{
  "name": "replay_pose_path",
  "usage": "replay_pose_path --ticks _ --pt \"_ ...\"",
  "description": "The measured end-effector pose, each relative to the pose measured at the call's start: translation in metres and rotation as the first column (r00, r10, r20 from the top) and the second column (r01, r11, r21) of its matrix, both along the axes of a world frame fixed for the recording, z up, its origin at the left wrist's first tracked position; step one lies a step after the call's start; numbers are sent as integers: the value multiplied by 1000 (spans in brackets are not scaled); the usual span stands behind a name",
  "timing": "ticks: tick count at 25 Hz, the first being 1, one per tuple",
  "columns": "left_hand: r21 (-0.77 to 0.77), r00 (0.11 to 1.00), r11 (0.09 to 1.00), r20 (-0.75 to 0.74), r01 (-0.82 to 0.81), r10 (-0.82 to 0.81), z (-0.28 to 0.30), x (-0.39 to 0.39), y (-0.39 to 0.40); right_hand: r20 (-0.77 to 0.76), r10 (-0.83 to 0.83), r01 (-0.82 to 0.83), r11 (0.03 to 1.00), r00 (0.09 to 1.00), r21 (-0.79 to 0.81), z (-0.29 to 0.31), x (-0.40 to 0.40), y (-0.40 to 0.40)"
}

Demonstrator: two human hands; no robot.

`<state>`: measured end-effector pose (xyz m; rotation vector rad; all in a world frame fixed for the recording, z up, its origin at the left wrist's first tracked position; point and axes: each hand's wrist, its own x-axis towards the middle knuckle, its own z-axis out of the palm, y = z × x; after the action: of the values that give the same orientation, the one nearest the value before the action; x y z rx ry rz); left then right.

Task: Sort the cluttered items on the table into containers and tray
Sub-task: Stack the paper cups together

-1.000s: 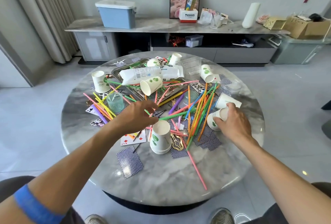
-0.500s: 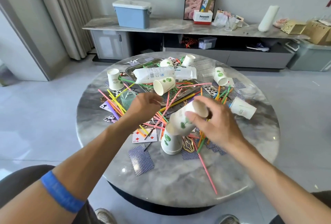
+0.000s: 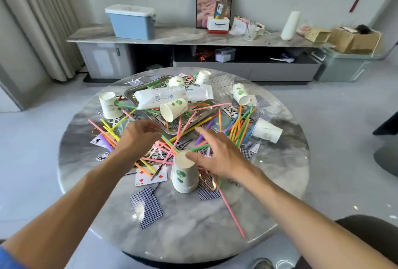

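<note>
**A:** What is on the worktop [image 3: 193, 236]?

**B:** It is a round marble worktop strewn with colored straws [image 3: 239, 127], playing cards and paper cups. A metal tray [image 3: 131, 93] sits toward the far side, holding a white plastic package [image 3: 172, 95] and a paper cup on its side [image 3: 173, 109].

**A:** Where are the hands?

**B:** Both reach in over the middle of the clutter. The right hand [image 3: 219, 156] has its fingers spread and relaxed, its thumb touching the top of an upside-down stack of paper cups [image 3: 185, 174] near the front. The left hand [image 3: 137, 137] hangs above the straws, fingers loosely curled, holding nothing.

**A:** Other cups?

**B:** One stands upright at the left [image 3: 110, 105], and one lies tipped at the right [image 3: 267, 130]. A five of diamonds [image 3: 148, 177] lies face up just left of the stack.
</note>
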<state>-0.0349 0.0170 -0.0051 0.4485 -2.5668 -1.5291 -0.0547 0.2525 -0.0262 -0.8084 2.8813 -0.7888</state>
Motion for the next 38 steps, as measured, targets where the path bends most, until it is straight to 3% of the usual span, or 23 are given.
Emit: replay_pose_path --ticks 2,5,9,12,14,16,18,21,24,28,31,34,36,38 --pt "-6 1000 1000 -2 17 -17 -5 -16 14 -107 -215 209 976 971 -61 8 -34 33" --pt "-169 1000 985 -8 29 -30 -14 -27 24 -211 -405 445 873 890 201 1 -68 82" --pt "-511 988 855 -58 92 -141 -17 -69 9 -90 -639 600 651 764 465 -33 -101 104" --pt "-680 986 730 -66 69 -155 -18 -105 -8 -209 -626 631 588 751 507 -41 -111 106" --pt "-770 990 629 15 101 -141 -31 -120 -8 -257 -593 627 581 763 520 -42 -113 105" --pt "-790 982 587 101 178 -162 -46 -126 -2 -265 -561 611 624 784 487 -40 -111 102" --pt "-789 982 590 85 171 -171 -54 -133 2 -334 -511 609 698 792 377 -31 -104 96" --pt "-728 992 679 13 96 -127 -50 -143 6 -355 -449 531 828 820 181 -10 -89 81" --pt "-613 995 784 51 95 -81 -51 -149 9 -170 -420 418 907 892 -47 11 -73 64" --pt "-669 990 732 129 125 -51 -49 -150 9 -33 -324 305 917 946 -258 30 -51 56" --pt "-600 999 800 53 24 10 -34 -145 3 132 -265 295 880 955 -373 43 -41 42" --pt "-219 999 975 -28 -39 33 -10 -130 -8 124 -124 162 915 984 -369 53 -28 21" --pt "64 999 998 -44 -20 22 5 -112 -15 45 -36 49 946 998 -321 55 -20 6" --pt "199 1000 980 -15 22 -19 17 -91 -15 -28 44 -49 969 999 -241 55 -13 -7"
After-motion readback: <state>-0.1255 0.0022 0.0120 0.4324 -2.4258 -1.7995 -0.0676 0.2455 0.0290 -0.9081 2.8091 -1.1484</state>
